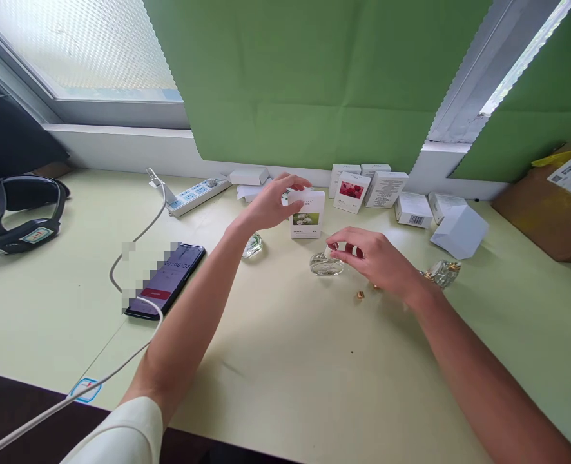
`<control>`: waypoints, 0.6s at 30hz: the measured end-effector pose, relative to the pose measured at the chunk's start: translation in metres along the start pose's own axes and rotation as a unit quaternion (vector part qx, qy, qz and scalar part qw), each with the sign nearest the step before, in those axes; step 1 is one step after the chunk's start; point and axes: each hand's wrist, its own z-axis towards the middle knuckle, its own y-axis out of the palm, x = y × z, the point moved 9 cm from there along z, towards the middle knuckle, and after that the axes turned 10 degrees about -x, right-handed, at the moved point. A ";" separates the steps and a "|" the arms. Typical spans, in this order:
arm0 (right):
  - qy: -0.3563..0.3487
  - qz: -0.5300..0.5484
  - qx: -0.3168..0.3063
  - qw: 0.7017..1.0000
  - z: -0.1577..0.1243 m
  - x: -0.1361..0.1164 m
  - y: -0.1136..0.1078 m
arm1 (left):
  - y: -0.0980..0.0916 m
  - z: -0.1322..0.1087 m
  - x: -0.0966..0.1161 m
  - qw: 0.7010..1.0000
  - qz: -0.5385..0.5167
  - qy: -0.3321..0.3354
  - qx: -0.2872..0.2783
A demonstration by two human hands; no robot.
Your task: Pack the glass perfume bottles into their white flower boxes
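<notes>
My left hand (pixel 276 201) is at a small upright white box (pixel 307 227) with a green flower picture, its thumb across the front and fingers curled over the top. My right hand (pixel 370 254) pinches the neck of a low, clear glass perfume bottle (pixel 327 265) standing on the table. Fingers partly cover the bottle's top. A small gold piece (pixel 360 294) lies just below the right hand, and another is partly hidden by it. Left of the box, under my left wrist, sits a second clear glass bottle (pixel 253 246).
Several white boxes (pixel 386 190) stand along the back. More glass (pixel 444 273) lies by my right wrist. At left are a phone (pixel 169 278), a white cable (pixel 116 372), a power strip (pixel 199 196) and a black headset (pixel 19 212). A cardboard box (pixel 546 206) stands far right.
</notes>
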 end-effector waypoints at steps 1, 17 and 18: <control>-0.002 0.001 0.000 1.000 0.000 0.000 0.000 | -0.001 0.000 0.002 1.000 0.004 0.003 0.003; 0.135 0.021 -0.060 0.989 -0.006 0.019 0.000 | 0.024 -0.009 0.078 0.984 -0.024 0.043 -0.171; 0.154 0.018 -0.075 0.985 -0.008 0.024 0.002 | 0.034 -0.010 0.074 0.977 -0.021 0.021 -0.211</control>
